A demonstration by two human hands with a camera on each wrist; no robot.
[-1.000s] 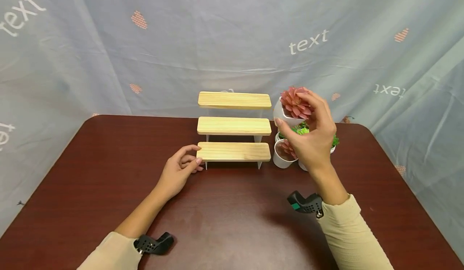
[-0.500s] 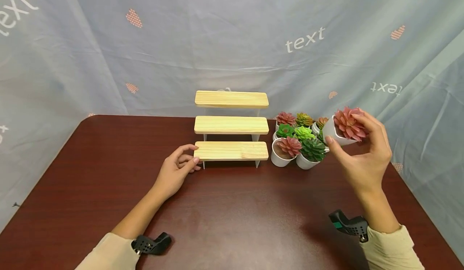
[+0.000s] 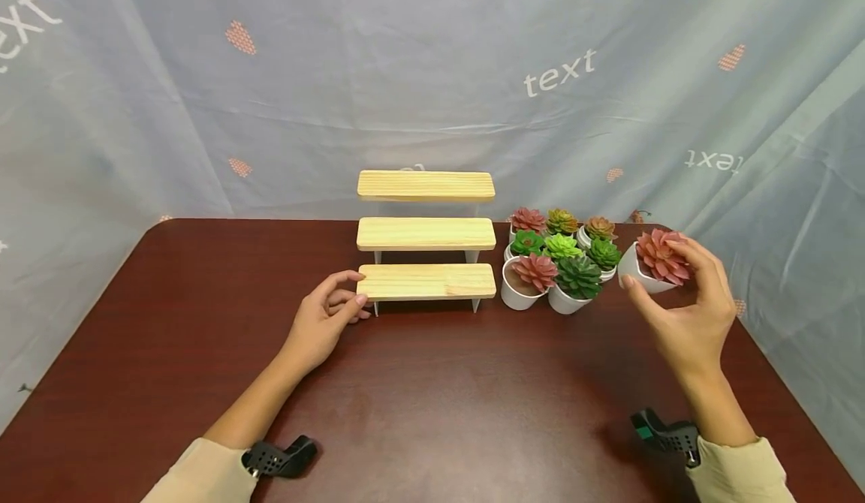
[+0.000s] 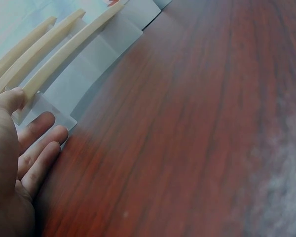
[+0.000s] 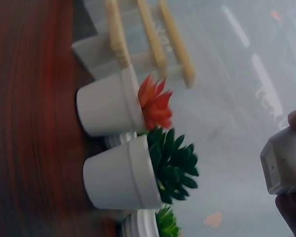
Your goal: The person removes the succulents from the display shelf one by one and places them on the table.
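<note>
A three-tier plant stand (image 3: 426,281) with pale wooden boards stands at the back of the table. My left hand (image 3: 316,326) holds the left end of its lowest board between thumb and index finger; the other fingers (image 4: 42,163) are loosely bent beside the support in the left wrist view. To the right, my right hand (image 3: 696,319) pinches a potted red succulent (image 3: 664,257) in a white square pot, held up in the air. Only part of that white pot (image 5: 286,163) shows in the right wrist view. Several potted succulents (image 3: 577,276) stand grouped between the stand and my right hand.
Nearest my side in that group is a white round pot (image 3: 519,293) with a red succulent, close to the stand's right end. A grey-blue curtain (image 3: 432,75) hangs behind the dark red-brown table (image 3: 439,413).
My right hand has carried the red succulent rightward and down, from beside the stand's upper boards to the group's right side, uncovering the other pots. My left hand stays on the stand.
</note>
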